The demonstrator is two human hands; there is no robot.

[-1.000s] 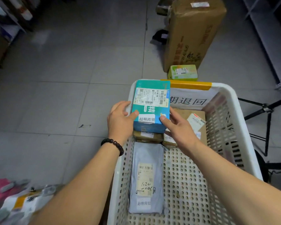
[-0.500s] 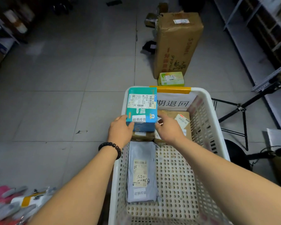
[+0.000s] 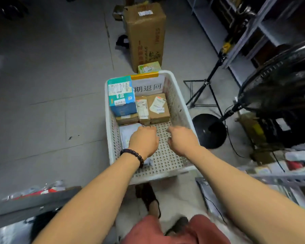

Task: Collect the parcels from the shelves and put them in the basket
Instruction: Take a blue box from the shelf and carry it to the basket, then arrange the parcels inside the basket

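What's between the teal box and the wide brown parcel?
A narrow brown parcel with a long white label lies between the teal box and the wide brown parcel, per the head view.

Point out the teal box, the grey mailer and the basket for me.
teal box [image 3: 121, 95], head view, labelled top face.
grey mailer [image 3: 128, 133], head view, bare upper part.
basket [image 3: 179, 106], head view, right wall.

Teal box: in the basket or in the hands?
In the basket: teal box sits on a brown parcel at its far-left corner; left hand and right hand are off it.
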